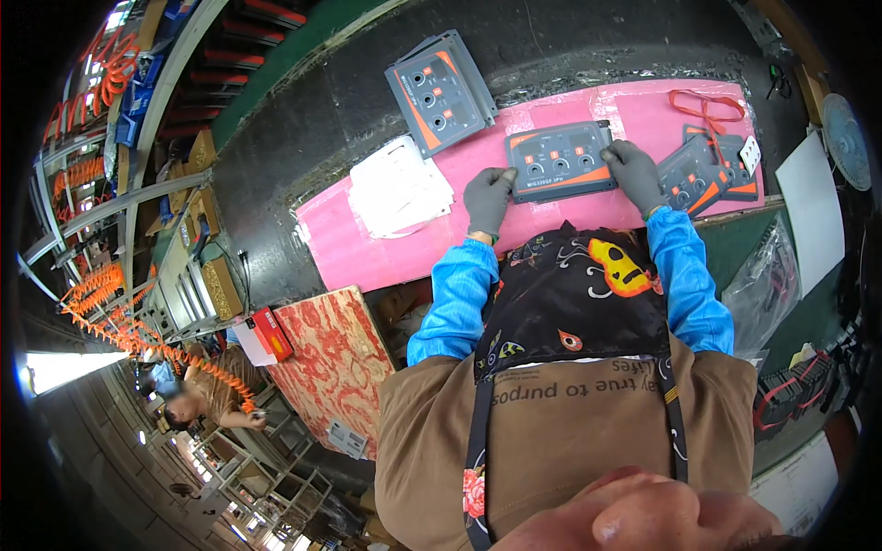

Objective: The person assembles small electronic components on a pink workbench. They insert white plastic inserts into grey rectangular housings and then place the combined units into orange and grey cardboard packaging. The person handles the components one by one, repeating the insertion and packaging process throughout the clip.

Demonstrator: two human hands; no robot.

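A dark grey control panel (562,158) with orange stripes and three round dial openings lies level over the pink mat (344,248). My left hand (489,200), in a grey glove, pinches its left end with the thumb on top. At the opposite end, the gloved fingers of my right hand (636,174) grip the edge; those underneath are hidden. Left of the panel are a stack of similar panels (441,92) and some white sheets (401,188). More panels (694,174) overlap beside my right hand, near a red strap loop (706,108).
A red-patterned board (329,363) and a red box (268,336) stand at the lower left. Dark scissors (779,83) lie at the far right, above a white sheet (810,211) and clear plastic bags (767,285). Another person (213,390) works at far left, near orange coiled hoses (165,344).
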